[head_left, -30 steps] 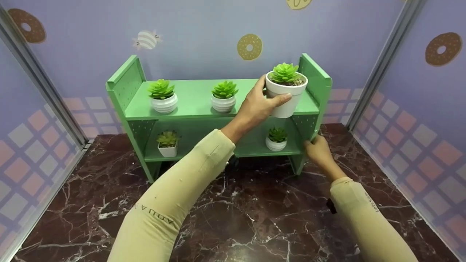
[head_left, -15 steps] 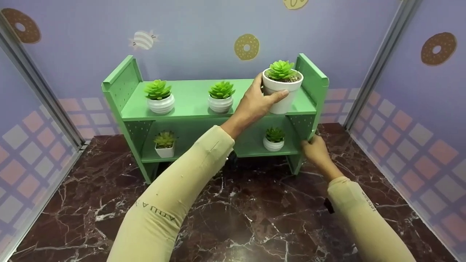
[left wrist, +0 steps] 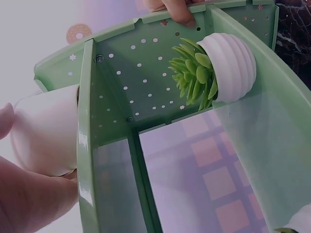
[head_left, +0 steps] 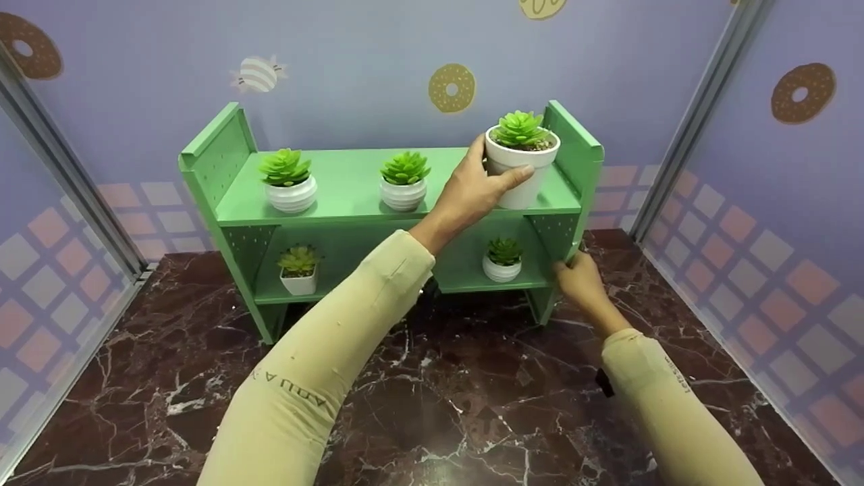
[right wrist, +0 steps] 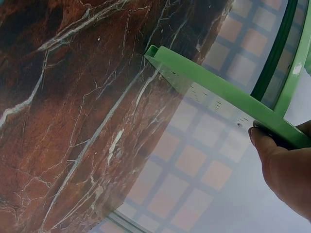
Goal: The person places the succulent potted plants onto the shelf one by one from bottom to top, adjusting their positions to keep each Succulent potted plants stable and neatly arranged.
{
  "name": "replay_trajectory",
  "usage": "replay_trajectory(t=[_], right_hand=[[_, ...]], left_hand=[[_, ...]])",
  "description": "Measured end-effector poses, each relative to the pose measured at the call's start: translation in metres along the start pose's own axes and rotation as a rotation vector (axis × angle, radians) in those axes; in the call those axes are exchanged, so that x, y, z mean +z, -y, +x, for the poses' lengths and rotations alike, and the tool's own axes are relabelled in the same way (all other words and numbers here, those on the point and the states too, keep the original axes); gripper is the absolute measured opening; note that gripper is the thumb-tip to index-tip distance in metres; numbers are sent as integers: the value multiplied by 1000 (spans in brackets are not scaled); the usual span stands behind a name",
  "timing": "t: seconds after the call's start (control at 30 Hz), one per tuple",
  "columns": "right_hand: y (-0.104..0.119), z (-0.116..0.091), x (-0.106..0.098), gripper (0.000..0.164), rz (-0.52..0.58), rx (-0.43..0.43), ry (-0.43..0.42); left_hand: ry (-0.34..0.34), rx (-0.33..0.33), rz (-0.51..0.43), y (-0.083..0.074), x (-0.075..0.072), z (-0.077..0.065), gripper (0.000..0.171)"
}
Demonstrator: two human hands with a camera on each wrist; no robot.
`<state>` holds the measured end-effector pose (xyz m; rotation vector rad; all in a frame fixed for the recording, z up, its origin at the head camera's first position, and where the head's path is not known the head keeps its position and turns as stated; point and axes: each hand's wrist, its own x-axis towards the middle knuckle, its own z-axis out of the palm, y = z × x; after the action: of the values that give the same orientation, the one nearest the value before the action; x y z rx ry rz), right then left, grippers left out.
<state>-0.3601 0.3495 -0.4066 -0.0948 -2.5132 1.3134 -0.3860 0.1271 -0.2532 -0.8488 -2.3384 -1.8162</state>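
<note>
My left hand [head_left: 466,192] grips a white flowerpot with a bright green succulent [head_left: 520,158], upright at the right end of the green shelf's [head_left: 337,169] upper board. The left wrist view shows the flowerpot [left wrist: 46,131] right against that board; whether its base fully rests there I cannot tell. My right hand [head_left: 582,283] holds the shelf's right side panel, its thumb and fingers around the edge, as the right hand [right wrist: 286,170] in the right wrist view also shows. Below the held flowerpot, a small dark green succulent in a ribbed white pot [head_left: 502,263] sits on the lower board.
Two ribbed white pots with succulents, one left [head_left: 290,189] and one central [head_left: 403,189], stand on the upper board. A square white pot [head_left: 299,273] stands at lower left. Patterned panels [head_left: 763,223] enclose the dark marble surface [head_left: 459,391] on the sides and back.
My left hand has brought the flowerpot slightly back and down to the upper board. My right hand keeps its hold on the side panel. The head view has shifted slightly right.
</note>
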Motion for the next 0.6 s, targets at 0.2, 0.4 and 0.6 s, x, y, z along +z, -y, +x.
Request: replay_trajectory(t=[0.2, 0.4, 0.6], right_hand=[[2, 0, 3, 15, -14, -10, -17], [3, 0, 4, 17, -25, -5, -19], [0, -1, 0, 27, -15, 18, -12]], left_hand=[[4, -5, -5, -1, -4, -1, 87], [23, -7, 1, -3, -8, -3, 86], [23, -77, 127, -5, -11, -12, 99]])
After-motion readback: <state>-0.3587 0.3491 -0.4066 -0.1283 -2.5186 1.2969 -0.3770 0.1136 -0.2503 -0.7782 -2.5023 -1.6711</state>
